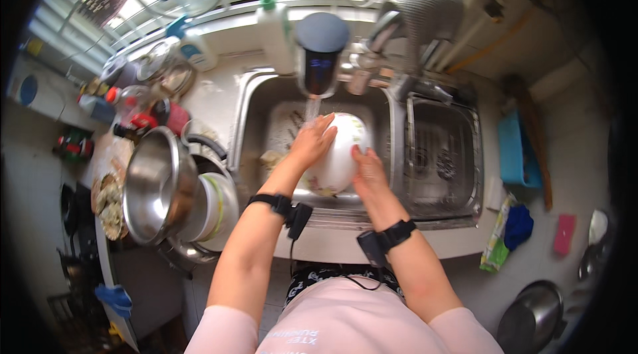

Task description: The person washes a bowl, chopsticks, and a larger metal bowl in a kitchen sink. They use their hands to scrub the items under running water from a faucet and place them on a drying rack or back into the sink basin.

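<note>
A white plate or bowl with a floral pattern point(336, 159) is tilted over the left basin of a stainless steel sink point(254, 119). My right hand point(370, 169) grips its right edge, thumb on the pale surface. My left hand point(314, 142) lies against its upper left side with the fingers stretched out, under the water stream point(312, 107). The water falls from a tap with a dark round top and a lit display point(321, 50). Something pale and crumpled point(271, 159) lies in the basin, left of my left forearm.
Left of the sink stand a steel bowl point(159, 184), a pot holding white bowls point(212, 207), and several bottles. A pump bottle point(274, 35) is behind the basin. The smaller basin point(441, 154) has a drain strainer point(446, 163). A blue container point(513, 149) is at the right.
</note>
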